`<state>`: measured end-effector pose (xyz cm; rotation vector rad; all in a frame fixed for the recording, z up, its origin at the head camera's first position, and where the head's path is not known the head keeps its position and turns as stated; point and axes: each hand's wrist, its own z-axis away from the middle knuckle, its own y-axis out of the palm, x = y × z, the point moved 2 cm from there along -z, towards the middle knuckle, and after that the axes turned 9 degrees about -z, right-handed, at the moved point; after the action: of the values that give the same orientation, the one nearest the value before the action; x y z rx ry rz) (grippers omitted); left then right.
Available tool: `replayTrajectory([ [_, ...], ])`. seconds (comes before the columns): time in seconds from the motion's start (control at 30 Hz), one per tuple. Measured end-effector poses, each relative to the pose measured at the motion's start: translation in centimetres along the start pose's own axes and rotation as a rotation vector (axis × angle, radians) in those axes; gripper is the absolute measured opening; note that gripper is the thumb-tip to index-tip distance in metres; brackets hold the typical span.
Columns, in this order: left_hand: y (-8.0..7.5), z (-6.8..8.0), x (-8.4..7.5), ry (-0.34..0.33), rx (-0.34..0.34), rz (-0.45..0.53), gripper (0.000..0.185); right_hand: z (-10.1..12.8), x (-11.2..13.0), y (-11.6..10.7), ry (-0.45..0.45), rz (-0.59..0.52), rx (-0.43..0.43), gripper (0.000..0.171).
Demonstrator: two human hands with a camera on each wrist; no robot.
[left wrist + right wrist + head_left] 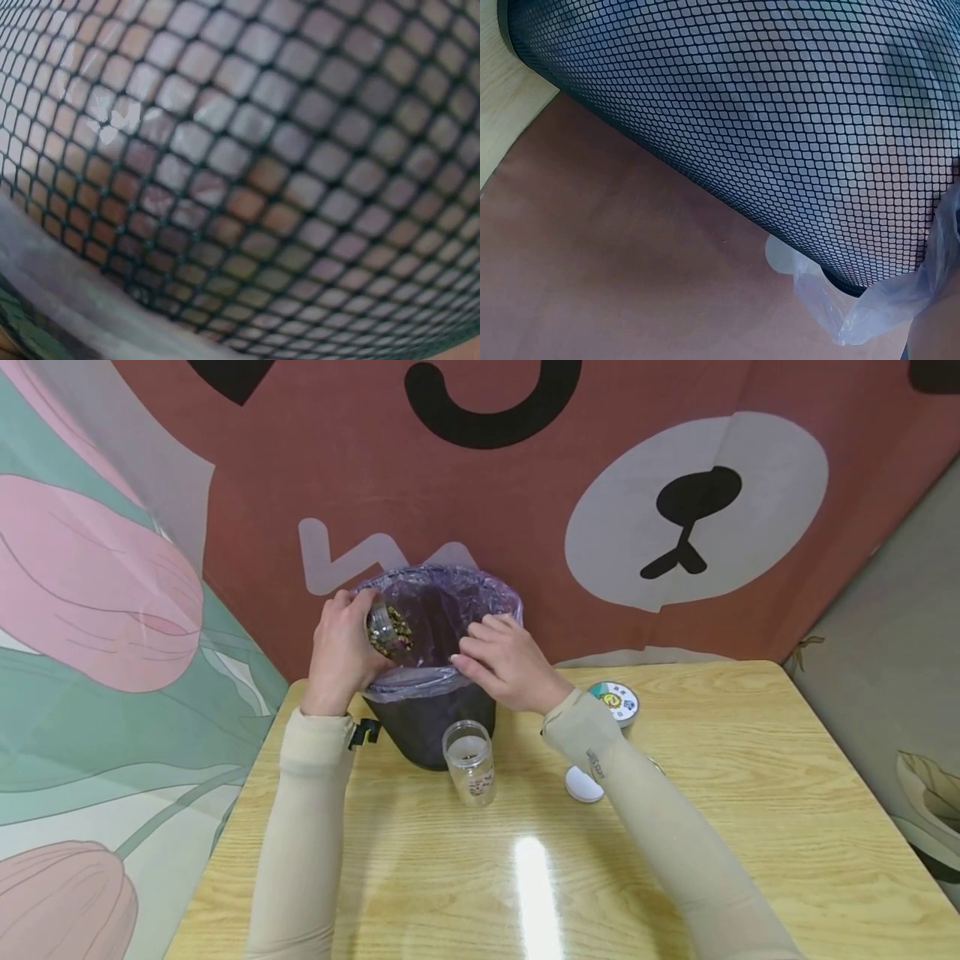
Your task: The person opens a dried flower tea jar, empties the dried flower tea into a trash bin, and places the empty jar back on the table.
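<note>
A black mesh bin (429,728) lined with a purple plastic bag (457,595) stands at the table's far edge. My left hand (347,639) grips a small clear jar (388,631) holding brownish-green bits, tipped on its side with its mouth over the bin's opening. My right hand (487,653) rests on the bin's near rim with its fingers stretched out over the bag's edge. The left wrist view is filled by the bin's mesh (247,187) seen very close. In the right wrist view the mesh wall (765,127) and a fold of the bag (885,304) show.
An open, nearly bare clear jar (469,763) stands on the wooden table (750,793) just in front of the bin. A white lid (582,785) lies under my right forearm, and a labelled round lid (616,702) sits beside it. A brown printed backdrop (300,460) hangs behind.
</note>
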<state>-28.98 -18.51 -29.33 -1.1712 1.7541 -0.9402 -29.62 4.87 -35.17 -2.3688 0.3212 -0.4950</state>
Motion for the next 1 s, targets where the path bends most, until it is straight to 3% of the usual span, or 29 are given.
replayTrajectory([
  [0.5,0.02,0.08,-0.13,0.022,-0.061,0.001,0.094,-0.09,0.02,-0.12,-0.003,0.004,-0.005,0.066],
  [1.0,-0.07,0.18,-0.34,0.030,-0.064,0.001,0.092,-0.02,-0.11,-0.03,0.003,-0.003,0.001,0.067],
])
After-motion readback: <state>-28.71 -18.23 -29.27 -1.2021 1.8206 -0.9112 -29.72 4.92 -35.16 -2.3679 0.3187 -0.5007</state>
